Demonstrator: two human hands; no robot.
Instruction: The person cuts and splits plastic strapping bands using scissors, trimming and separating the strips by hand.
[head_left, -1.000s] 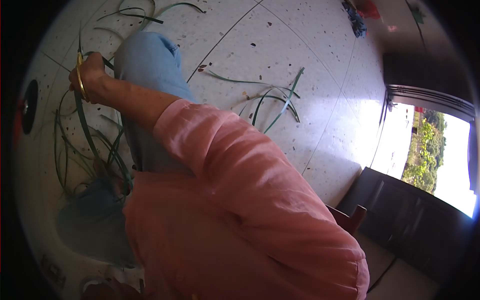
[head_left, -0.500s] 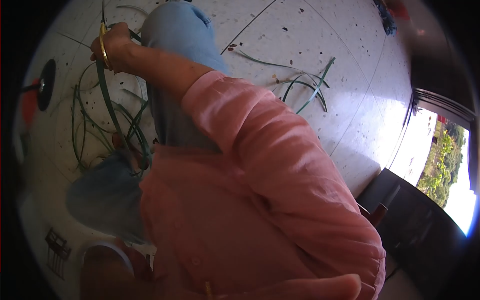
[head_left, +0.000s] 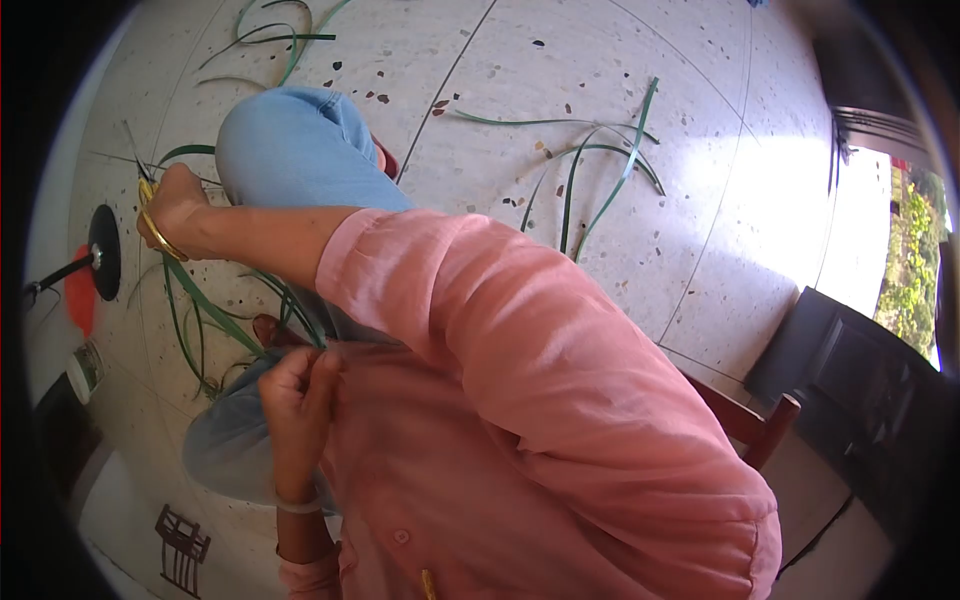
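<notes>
My right hand [head_left: 175,215], at the end of the outstretched arm on the left, is closed round the yellow handles of scissors [head_left: 148,205]. The thin dark blades point up and away from me. Below that hand a long flat green strip [head_left: 215,315] slants down to my left hand [head_left: 298,395]. The left hand is held close against the pink shirt, fingers curled and pinched at the strip's lower end. Several more green strips [head_left: 185,335] hang or lie between my knees, partly hidden by the arm and leg.
Loose green strips [head_left: 628,165] lie on the speckled tile floor [head_left: 700,240], with more strips [head_left: 290,50] beyond my knee. A black round base [head_left: 105,252] stands at left near a red object [head_left: 79,292]. A small dark chair [head_left: 183,550] is at lower left, a dark cabinet [head_left: 840,370] at right.
My left hand has come up from the lower edge to the green strip by the shirt. The view has shifted, and the right hand with the scissors now appears lower and further left.
</notes>
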